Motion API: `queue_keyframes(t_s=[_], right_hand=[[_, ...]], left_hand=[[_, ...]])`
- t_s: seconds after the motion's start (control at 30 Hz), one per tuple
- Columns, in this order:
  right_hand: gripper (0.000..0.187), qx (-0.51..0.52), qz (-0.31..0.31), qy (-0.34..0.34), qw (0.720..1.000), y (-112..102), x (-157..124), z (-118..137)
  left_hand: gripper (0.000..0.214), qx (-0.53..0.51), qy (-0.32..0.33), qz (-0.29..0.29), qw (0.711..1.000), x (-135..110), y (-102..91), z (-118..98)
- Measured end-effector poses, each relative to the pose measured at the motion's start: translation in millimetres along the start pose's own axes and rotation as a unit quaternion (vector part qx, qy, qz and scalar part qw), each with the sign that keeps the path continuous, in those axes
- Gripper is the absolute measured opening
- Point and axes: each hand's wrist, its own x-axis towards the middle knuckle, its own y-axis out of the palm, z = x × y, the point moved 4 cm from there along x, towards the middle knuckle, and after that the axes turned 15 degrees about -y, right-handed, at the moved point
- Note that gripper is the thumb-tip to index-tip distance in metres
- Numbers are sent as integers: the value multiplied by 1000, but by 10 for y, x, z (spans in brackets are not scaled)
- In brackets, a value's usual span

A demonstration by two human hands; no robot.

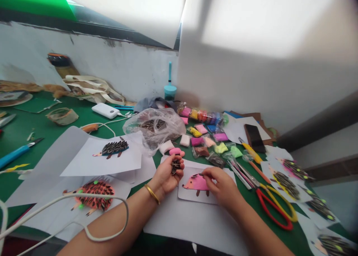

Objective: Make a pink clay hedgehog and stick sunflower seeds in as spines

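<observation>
My left hand (165, 177) is cupped palm up, its fingers curled around a small heap of sunflower seeds (175, 166). Beside it, my right hand (220, 187) pinches a dark sunflower seed (201, 174) at the upper edge of a pink clay hedgehog (197, 183). A few dark seeds sit along the hedgehog's back near its head, while my right fingers hide its rear. The hedgehog is on a small white card (186, 197), which lies on a larger white sheet (179, 222). Pink clay lumps (176, 151) rest just beyond my left fingertips.
A plastic bag of seeds (153, 127) stands behind, near several clay packets (220, 147). Red-and-yellow scissors (275, 207) and a phone (254, 137) lie right. Seed-covered hedgehog pictures (114, 148) flank both sides. A white cable (69, 196) crosses at left; a utility knife (16, 153) lies beyond.
</observation>
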Motion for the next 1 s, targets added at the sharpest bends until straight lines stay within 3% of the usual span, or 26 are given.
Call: queue_keyframes(t_s=[0.17,0.43,0.6,1.0], right_hand=[[16,34,16,-10,999,97,-75,26],[12,-60,10,-90,994,108,-8,131],[12,-112,26,-93,989,175,-23,134],[11,-118,25,-93,988,214,-20,128]], left_hand=[[23,5,7,-16,1000,27,-2,1],[21,9,10,-20,1000,43,-15,9],[20,13,10,-20,1000,53,-21,14],[22,21,11,-22,999,49,-14,18]])
